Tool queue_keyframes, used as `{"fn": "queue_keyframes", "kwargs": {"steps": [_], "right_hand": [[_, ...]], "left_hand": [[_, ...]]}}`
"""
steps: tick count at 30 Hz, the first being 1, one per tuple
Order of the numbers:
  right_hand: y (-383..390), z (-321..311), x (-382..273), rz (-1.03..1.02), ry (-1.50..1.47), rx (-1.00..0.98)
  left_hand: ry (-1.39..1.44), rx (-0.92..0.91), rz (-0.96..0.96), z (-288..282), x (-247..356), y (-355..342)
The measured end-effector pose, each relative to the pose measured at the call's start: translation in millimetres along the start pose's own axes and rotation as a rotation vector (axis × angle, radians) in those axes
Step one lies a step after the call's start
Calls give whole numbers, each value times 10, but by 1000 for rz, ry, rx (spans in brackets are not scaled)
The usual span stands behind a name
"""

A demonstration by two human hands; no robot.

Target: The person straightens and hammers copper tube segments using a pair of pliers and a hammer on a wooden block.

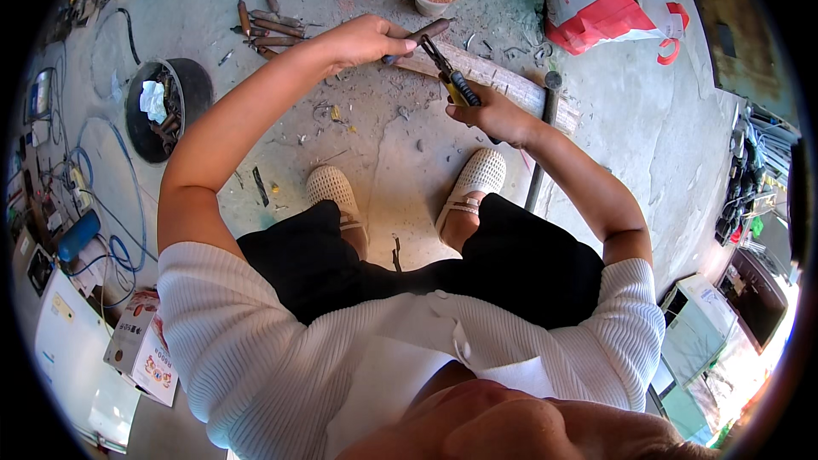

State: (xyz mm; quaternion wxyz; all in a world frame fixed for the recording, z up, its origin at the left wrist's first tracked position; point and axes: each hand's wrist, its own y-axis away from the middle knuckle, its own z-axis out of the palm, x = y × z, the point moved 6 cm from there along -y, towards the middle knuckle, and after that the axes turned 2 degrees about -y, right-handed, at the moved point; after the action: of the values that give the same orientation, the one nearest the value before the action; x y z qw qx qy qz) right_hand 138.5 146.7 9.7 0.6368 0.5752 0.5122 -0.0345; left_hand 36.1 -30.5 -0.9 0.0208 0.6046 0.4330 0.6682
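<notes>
My left hand [375, 41] is closed around a dull brown metal tube [432, 30] with a narrowed end, like a small copper filter drier. In my right hand [501, 117] are pliers [457, 81] with yellow and black handles. Their jaws reach up to the tube's underside; whether they bite on it I cannot tell. Below both hands a pale wooden log [503, 78] lies on the floor. A hammer [553, 80] rests across the log's right end, its handle pointing toward me.
Several similar brown tubes [277, 27] lie at the far left. A clear plastic tub [437, 8] holds reddish granules. A black bucket [203, 89] contains brown tubes and white paper. At the far right stands a red-and-white bag [588, 17]. Scraps litter the concrete floor [383, 136].
</notes>
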Motion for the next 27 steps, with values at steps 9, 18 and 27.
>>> {"fn": "queue_keyframes", "kwargs": {"steps": [9, 18, 27], "right_hand": [[-46, -4, 90, 1, 97, 80], [-67, -12, 74, 20, 40, 107], [-330, -229, 227, 24, -465, 226]], "left_hand": [[12, 17, 21, 28, 1, -28], [62, 87, 85, 14, 10, -54], [290, -100, -113, 245, -336, -97]]}}
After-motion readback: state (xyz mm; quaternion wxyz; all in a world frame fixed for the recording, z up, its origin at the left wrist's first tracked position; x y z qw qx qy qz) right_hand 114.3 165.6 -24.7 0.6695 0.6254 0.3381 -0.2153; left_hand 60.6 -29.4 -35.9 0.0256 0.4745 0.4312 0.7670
